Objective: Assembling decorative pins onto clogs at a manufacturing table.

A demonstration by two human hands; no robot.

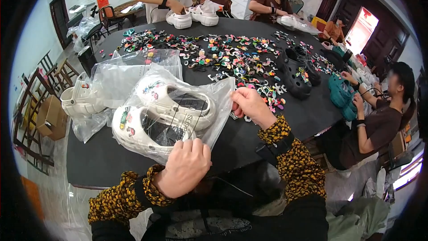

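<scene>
A pair of cream clogs [154, 118] with colourful charms on their toes lies inside a clear plastic bag [221, 102] with dark print, flat on the table in front of me. My left hand [187, 164] is closed on the bag's near edge, by the heel of the nearer clog; its fingertips are hidden behind the knuckles. At the bag's right corner, my right hand [252, 105] pinches the plastic between thumb and fingers. Between my hands the bag's right edge is stretched out.
Many small coloured charms [240, 56] cover the dark table [240, 151] beyond my hands. Black clogs [296, 78] stand right of them, and bagged cream clogs [80, 98] lie at left. Several people sit around the table; one at right holds green clogs [342, 93].
</scene>
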